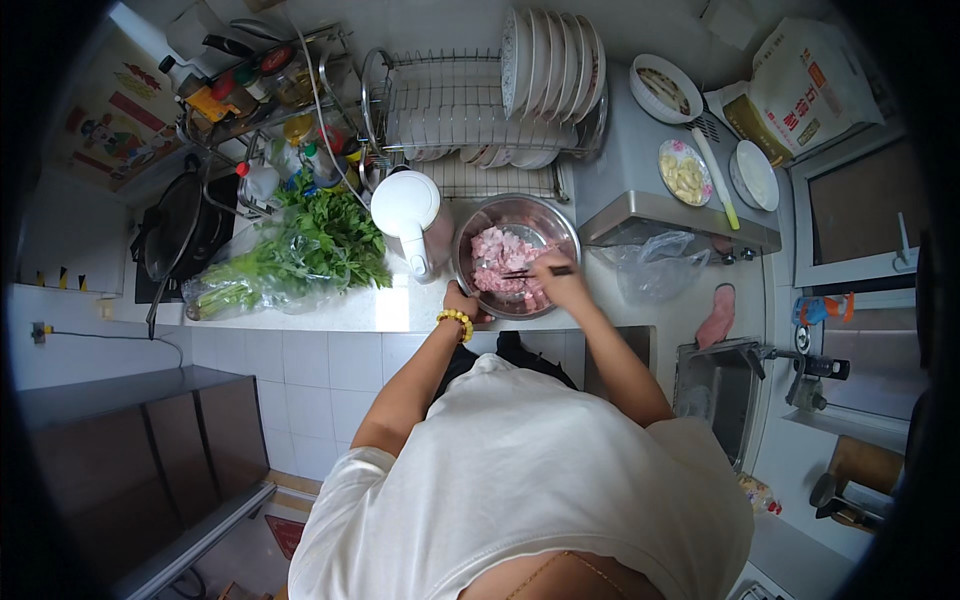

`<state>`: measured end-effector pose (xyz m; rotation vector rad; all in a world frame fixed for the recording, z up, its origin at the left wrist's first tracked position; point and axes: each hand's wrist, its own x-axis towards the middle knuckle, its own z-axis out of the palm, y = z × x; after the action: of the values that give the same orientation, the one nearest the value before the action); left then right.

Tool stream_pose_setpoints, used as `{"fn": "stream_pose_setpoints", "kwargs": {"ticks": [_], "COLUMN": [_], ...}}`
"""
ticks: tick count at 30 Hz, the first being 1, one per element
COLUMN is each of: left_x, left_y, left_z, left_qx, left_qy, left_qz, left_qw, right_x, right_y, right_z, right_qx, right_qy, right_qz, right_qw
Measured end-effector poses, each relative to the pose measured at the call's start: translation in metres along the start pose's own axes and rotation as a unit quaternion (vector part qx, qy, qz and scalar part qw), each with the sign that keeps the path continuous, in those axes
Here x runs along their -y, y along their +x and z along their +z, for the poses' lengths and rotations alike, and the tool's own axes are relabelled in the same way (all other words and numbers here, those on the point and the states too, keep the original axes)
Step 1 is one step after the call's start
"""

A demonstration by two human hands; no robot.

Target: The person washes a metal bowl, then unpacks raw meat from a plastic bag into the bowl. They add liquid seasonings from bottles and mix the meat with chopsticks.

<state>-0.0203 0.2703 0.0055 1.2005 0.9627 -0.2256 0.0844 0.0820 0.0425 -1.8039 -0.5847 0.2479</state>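
Observation:
A stainless steel bowl point(564, 225) stands near the counter's front edge, with minced meat point(499, 255) spread over much of its bottom. My left hand point(462, 302) grips the bowl's rim at the near left side; a yellow bead bracelet point(459, 322) circles that wrist. Over the right part of the bowl, my right hand point(559, 281) holds dark chopsticks point(517, 274). Their tips reach into the meat. Just left of the bowl is a white electric kettle point(409, 210), its handle facing me.
Bagged leafy celery point(315, 247) lies left of the kettle. Behind is a wire dish rack point(442, 105) with several plates point(551, 67). To the right, a steel ledge point(675, 225) carries a plate of garlic cloves point(684, 174). A clear plastic bag point(660, 270) and the sink point(720, 397) are nearer.

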Motion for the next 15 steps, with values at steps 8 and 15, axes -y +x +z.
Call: {"fn": "stream_pose_setpoints", "kwargs": {"ticks": [8, 15], "left_x": [0.008, 0.003], "left_y": [0.003, 0.000], "left_z": [-0.004, -0.001], "left_qx": [-0.010, 0.010], "left_qy": [-0.005, -0.001], "left_qz": [0.002, 0.016], "left_qw": [1.000, 1.000], "right_x": [0.016, -0.007], "right_y": [0.020, 0.043], "right_z": [-0.014, 0.030], "right_qx": [0.007, -0.079], "right_qy": [-0.062, -0.063], "right_qz": [0.039, -0.096], "right_qw": [0.997, 0.990]}}
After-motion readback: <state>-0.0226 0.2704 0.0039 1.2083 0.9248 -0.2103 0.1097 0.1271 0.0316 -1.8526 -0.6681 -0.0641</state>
